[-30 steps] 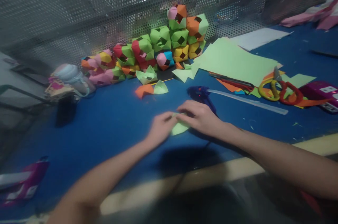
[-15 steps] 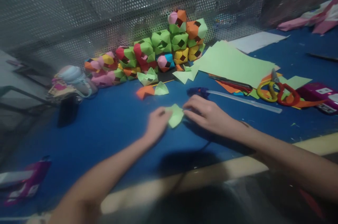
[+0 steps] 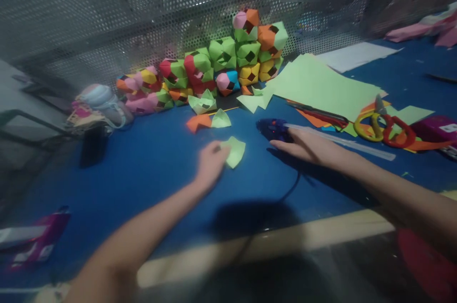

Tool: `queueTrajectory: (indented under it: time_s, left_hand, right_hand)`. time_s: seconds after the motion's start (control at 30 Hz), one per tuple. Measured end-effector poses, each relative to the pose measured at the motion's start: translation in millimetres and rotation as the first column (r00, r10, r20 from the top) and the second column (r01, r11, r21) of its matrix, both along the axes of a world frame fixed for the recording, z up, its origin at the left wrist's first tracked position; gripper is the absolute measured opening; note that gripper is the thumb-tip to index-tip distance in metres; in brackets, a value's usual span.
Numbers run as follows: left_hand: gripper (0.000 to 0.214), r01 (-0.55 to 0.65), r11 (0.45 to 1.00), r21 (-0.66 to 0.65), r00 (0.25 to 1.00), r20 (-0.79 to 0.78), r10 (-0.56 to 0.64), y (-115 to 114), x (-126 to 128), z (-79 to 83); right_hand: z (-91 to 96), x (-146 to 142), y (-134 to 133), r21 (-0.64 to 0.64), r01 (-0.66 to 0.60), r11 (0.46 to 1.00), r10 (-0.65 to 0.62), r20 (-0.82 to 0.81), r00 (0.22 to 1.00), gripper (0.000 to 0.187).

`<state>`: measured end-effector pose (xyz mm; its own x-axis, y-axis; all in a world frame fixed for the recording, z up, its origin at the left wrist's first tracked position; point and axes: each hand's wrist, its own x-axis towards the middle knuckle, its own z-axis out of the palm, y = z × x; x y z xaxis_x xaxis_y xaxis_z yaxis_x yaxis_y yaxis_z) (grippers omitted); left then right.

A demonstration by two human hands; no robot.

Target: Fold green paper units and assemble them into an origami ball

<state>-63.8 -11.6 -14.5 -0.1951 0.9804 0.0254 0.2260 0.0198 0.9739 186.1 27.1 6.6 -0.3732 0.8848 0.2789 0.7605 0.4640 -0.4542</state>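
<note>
Thumb and fingers of my left hand (image 3: 211,160) are closed on the edge of a small folded piece of light green paper (image 3: 236,151), held just over the blue table. To the right, my right hand (image 3: 309,146) is at a dark blue glue gun (image 3: 274,128), with a long clear glue stick (image 3: 371,150) reaching out from it. The thumb is stretched out, apart from the gun; the other fingers are partly hidden. Beyond my left hand lie an orange folded paper piece (image 3: 199,122) and a pale green one (image 3: 221,119).
Folded paper balls (image 3: 222,53) are stacked along the perforated metal panel (image 3: 150,22). Green sheets (image 3: 324,84), scissors (image 3: 372,125) and a purple box (image 3: 437,130) lie at the right. A phone (image 3: 93,146) and a purple object (image 3: 46,241) are on the left.
My right hand has let go of the green paper and moved right to the glue gun. My left hand still holds the paper. The view has shifted slightly.
</note>
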Motion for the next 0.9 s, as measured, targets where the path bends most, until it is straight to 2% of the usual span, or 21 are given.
queueTrajectory:
  time_s: [0.07,0.17,0.27,0.37,0.43,0.5,0.57,0.67,0.77,0.9]
  left_hand:
    - [0.012,-0.010,1.000,0.009,1.000,0.003,0.010,0.8,-0.2,-0.1]
    - [0.010,-0.037,0.999,0.020,0.999,-0.011,0.038,2.4,-1.6,-2.1]
    - [0.012,-0.070,0.997,0.023,0.997,-0.030,0.071,3.9,-3.2,-4.0]
    - [0.013,-0.072,0.997,0.025,0.997,-0.038,0.073,4.1,-3.4,-3.6]
    - [0.014,-0.064,0.998,0.027,0.997,-0.041,0.065,3.1,-2.3,-1.8]
    - [0.014,-0.050,0.998,0.027,0.997,-0.050,0.051,1.4,-0.5,0.6]
    - [0.013,-0.036,0.999,0.037,0.996,-0.079,0.039,-0.8,1.2,3.0]
    - [0.014,0.000,0.997,0.073,0.990,-0.137,0.010,-3.8,3.0,5.8]
    - [0.020,0.038,0.994,0.099,0.982,-0.189,-0.019,-5.8,4.2,7.8]
    - [0.026,0.027,0.995,0.099,0.975,-0.221,-0.004,-6.7,5.3,9.0]
  right_hand:
    - [-3.1,-8.5,7.4,-0.102,0.027,0.994,-0.027,0.003,1.000,0.031]
    - [-10.7,-16.9,7.9,-0.161,0.020,0.987,-0.044,-0.145,0.988,0.020]
    - [-14.0,-22.5,-4.4,-0.116,0.012,0.993,-0.044,-0.273,0.961,0.016]
    - [-7.8,-28.1,-22.2,0.009,-0.040,0.999,0.041,-0.309,0.950,0.013]
    - [-1.7,-31.6,-31.9,0.118,-0.135,0.984,0.163,-0.273,0.948,0.013]
    - [2.2,-34.1,-37.8,0.218,-0.247,0.944,0.289,-0.190,0.938,0.013]
    - [2.9,-35.4,-40.0,0.276,-0.324,0.905,0.364,-0.104,0.926,0.015]
    - [0.4,-36.2,-39.7,0.301,-0.364,0.882,0.385,-0.014,0.923,0.018]
    - [-1.0,-36.0,-39.3,0.308,-0.362,0.880,0.365,0.052,0.930,0.025]
    - [0.4,-35.3,-40.8,0.351,-0.346,0.870,0.341,0.077,0.937,0.028]
